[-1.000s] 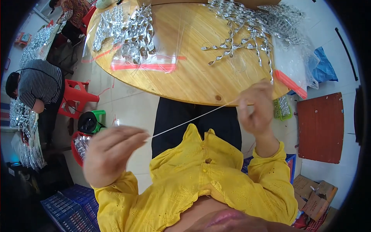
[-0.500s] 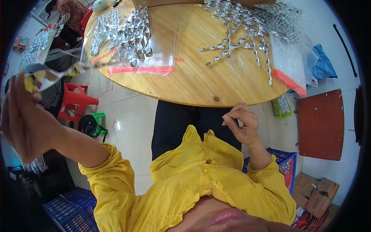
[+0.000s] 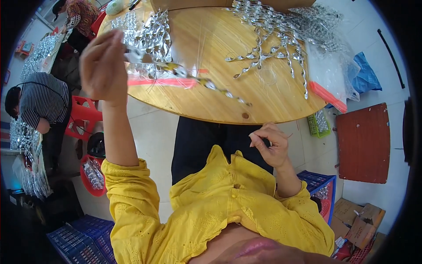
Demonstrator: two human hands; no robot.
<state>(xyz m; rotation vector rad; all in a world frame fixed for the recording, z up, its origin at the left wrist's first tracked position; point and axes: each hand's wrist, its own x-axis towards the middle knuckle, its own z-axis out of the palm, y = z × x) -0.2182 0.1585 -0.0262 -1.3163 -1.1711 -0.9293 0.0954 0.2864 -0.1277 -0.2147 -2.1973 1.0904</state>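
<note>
My left hand (image 3: 103, 68) is raised over the left side of the round table, blurred at the fingers. It is closed on one end of a silver twisted spiral strip (image 3: 176, 70), which stretches slantwise to the right over the wood. My right hand (image 3: 271, 143) is just off the table's near edge, thumb and fingers curled together; anything in them is too small to make out. Behind my left hand lies a bunch of silver spirals (image 3: 154, 33) on clear plastic with a red band (image 3: 162, 82). Loose silver spirals (image 3: 281, 48) with thin threads spread at the far right.
The wooden table (image 3: 211, 101) curves before me. A clear plastic bag (image 3: 325, 66) with a red edge hangs at its right. Below stand a green basket (image 3: 319, 124), a red-brown stool (image 3: 363, 143) and blue crates (image 3: 85, 237). Two people work at the left, one in stripes (image 3: 46, 94).
My left hand has swung right and upward from the far left, bringing the spiral strip over the table. My right hand has shifted only slightly. The striped person comes into fuller view.
</note>
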